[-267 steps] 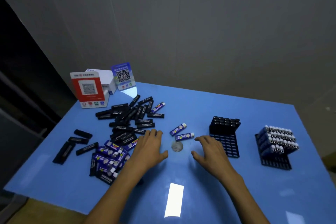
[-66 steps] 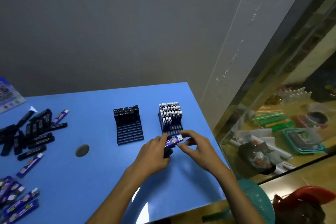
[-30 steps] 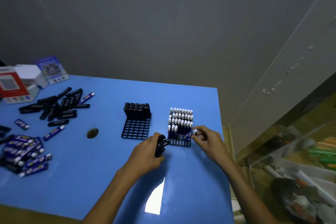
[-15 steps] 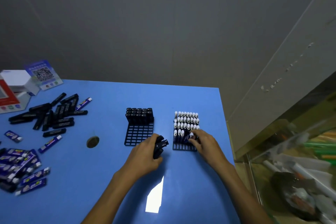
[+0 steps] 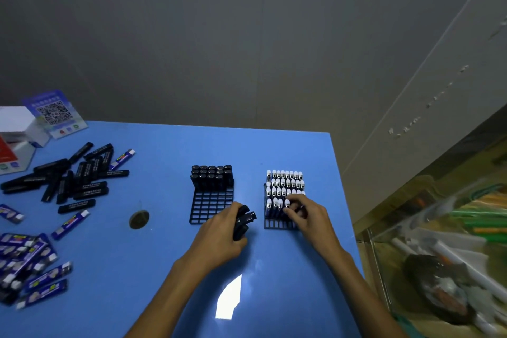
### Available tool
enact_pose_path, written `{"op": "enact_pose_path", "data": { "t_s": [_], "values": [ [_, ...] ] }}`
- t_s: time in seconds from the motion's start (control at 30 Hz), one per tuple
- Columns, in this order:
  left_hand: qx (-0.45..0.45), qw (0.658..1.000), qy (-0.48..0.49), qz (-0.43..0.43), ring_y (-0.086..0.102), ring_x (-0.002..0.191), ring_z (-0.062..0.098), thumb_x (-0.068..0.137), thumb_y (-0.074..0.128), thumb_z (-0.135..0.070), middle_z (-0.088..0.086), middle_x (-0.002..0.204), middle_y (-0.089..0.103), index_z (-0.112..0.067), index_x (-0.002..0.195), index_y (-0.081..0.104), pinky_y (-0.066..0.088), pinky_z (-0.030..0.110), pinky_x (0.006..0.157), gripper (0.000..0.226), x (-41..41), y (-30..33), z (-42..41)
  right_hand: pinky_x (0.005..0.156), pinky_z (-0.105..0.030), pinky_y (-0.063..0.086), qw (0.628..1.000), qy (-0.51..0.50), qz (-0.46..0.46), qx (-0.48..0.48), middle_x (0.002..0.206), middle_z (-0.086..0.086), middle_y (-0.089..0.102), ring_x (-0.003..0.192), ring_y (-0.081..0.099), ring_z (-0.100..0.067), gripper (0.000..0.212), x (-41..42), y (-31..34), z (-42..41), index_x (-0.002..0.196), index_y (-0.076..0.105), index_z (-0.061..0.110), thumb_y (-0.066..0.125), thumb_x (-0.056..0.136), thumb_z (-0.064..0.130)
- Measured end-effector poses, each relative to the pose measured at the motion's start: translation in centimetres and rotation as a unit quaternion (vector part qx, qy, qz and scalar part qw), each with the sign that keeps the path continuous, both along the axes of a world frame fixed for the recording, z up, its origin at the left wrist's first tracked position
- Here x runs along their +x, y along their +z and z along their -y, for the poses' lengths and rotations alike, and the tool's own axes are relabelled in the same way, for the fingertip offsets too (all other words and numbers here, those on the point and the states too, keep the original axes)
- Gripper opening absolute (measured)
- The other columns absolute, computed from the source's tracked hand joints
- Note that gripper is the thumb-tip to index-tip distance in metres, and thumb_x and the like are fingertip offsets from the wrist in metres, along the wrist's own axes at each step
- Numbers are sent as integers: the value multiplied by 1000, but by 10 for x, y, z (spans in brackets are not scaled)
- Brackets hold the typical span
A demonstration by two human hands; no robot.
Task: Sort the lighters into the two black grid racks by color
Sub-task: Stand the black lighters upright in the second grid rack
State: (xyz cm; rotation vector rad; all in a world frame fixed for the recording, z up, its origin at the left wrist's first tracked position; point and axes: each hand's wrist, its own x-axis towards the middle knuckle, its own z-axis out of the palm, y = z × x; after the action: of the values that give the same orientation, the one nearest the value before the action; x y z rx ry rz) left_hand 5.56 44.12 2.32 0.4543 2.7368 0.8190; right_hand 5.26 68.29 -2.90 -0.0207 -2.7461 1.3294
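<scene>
Table: flat blue table [image 5: 164,269] against a grey wall; all items listed rest on it.
Far-left items: white box [image 5: 16,123] and blue QR-code card [image 5: 55,114] at the back-left corner.
Loose black lighters: heap of slim black lighters [image 5: 74,175] lying flat at back left, well apart from both racks.
Loose blue lighters: pile of blue lighters with white caps [image 5: 24,263] at front left; single ones lie near both heaps.
Round mark: dark round disc [image 5: 139,219] between the heaps and the racks; its nature cannot be told.
Left rack: black plastic grid rack [image 5: 210,207]; black lighters stand upright in its rear rows, front cells bare.
Left hand: left hand [image 5: 219,236] just in front of the left rack; grip curled round a bundle of black lighters [image 5: 242,221], their ends protruding between the two racks.
Right rack: second black grid rack [image 5: 277,223], just beside the first; upright blue, white-capped lighters [image 5: 284,182] fill the rear rows.
Right hand: right hand [image 5: 308,217] over the front right of the right rack; fingertips bent down onto the lighters in the front filled row. Whether the grip pinches one cannot be told.
</scene>
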Motion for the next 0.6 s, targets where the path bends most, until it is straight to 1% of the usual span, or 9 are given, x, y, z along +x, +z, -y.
{"op": "enact_pose_path", "data": {
  "t_s": [0.07, 0.2, 0.27, 0.37, 0.47, 0.53, 0.6],
  "values": [
    [1, 1000, 0, 0, 59, 87, 16, 81, 61, -22, -7, 106, 59, -26, 119, 44, 51, 32, 72, 42, -1, 0, -1, 63, -22, 47, 1000, -4, -6, 5, 75, 9, 61, 59, 52, -8, 18, -2, 1, 0, 102, 65, 23, 72, 86, 19],
    [0, 1000, -1, -5, 59, 88, 16, 81, 61, -24, -7, 107, 60, -26, 120, 44, 49, 29, 71, 43, -2, 0, -4, 65, -30, 52, 999, 3, -8, 36, 76, 11, 63, 63, 56, -9, 19, -3, -1, -1, 101, 67, 20, 74, 84, 21],
    [-3, 1000, 0, -6, 59, 87, 17, 80, 61, -24, -7, 106, 60, -27, 119, 43, 47, 28, 70, 43, -2, 0, -5, 67, -32, 53, 999, 0, -1, 48, 77, 11, 64, 67, 59, -11, 20, -3, -3, 0, 102, 67, 20, 74, 84, 24],
    [-6, 1000, -1, -9, 59, 86, 17, 80, 61, -25, -7, 105, 61, -27, 119, 43, 46, 28, 71, 42, -2, 0, -8, 69, -28, 51, 997, -11, -8, 77, 81, 9, 66, 71, 61, -12, 23, -2, 0, 4, 105, 68, 19, 73, 85, 29],
    [-13, 1000, -5, -5, 58, 87, 17, 81, 62, -25, -5, 108, 60, -27, 120, 42, 46, 27, 71, 44, -2, 1, -13, 66, -25, 47, 991, -11, -39, 126, 85, 7, 68, 74, 62, -13, 24, 0, 5, 5, 106, 70, 20, 72, 85, 32],
    [-15, 1000, -5, -6, 58, 88, 17, 81, 62, -25, -5, 109, 59, -27, 121, 41, 45, 26, 70, 45, -2, 1, -16, 62, -25, 47, 984, -3, -59, 168, 89, 7, 68, 74, 63, -13, 25, 2, 9, 4, 107, 69, 22, 72, 84, 34],
    [-17, 1000, -3, -8, 58, 89, 17, 81, 62, -25, -5, 110, 59, -27, 121, 41, 45, 27, 70, 45, -1, 2, -18, 61, -26, 48, 980, 2, -66, 189, 92, 6, 67, 76, 63, -14, 27, 3, 12, 2, 108, 68, 23, 72, 84, 34]
  ]
}}
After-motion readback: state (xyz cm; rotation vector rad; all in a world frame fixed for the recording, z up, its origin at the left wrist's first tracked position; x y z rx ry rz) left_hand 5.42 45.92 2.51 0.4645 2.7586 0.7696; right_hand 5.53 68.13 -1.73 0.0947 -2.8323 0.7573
